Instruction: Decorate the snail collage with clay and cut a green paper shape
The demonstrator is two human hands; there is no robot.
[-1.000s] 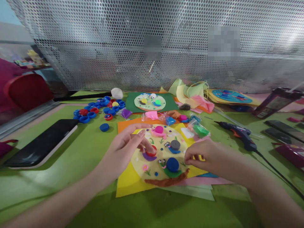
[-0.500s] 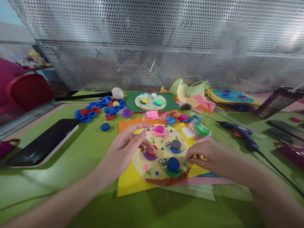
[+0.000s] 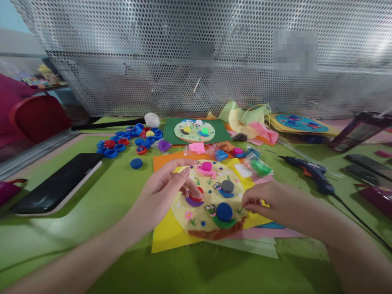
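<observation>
A round cream paper disc (image 3: 180, 212) lies on yellow and orange sheets, decorated with bottle-cap snails, clay grass and a brown clay strip (image 3: 214, 233). My left hand (image 3: 161, 190) rests over its left side, fingers apart, fingertips touching the red-capped snail with a purple body (image 3: 194, 201). At the disc's right edge, my right hand (image 3: 265, 198) has its fingers curled together; anything between them is hidden. Close to it are the blue-capped snail (image 3: 224, 212) and the grey-capped snail (image 3: 227, 187). A pink snail (image 3: 206, 167) is at the top.
Loose bottle caps (image 3: 122, 141) and a phone (image 3: 58, 183) lie to the left. Bagged clay (image 3: 260, 167) sits behind the disc. A glue gun (image 3: 309, 171) with its cord is on the right. A finished-looking snail picture (image 3: 194, 130) lies farther back, before a perforated metal screen (image 3: 137, 61).
My right hand has shifted very slightly to the right. My left hand stays on the red-capped snail.
</observation>
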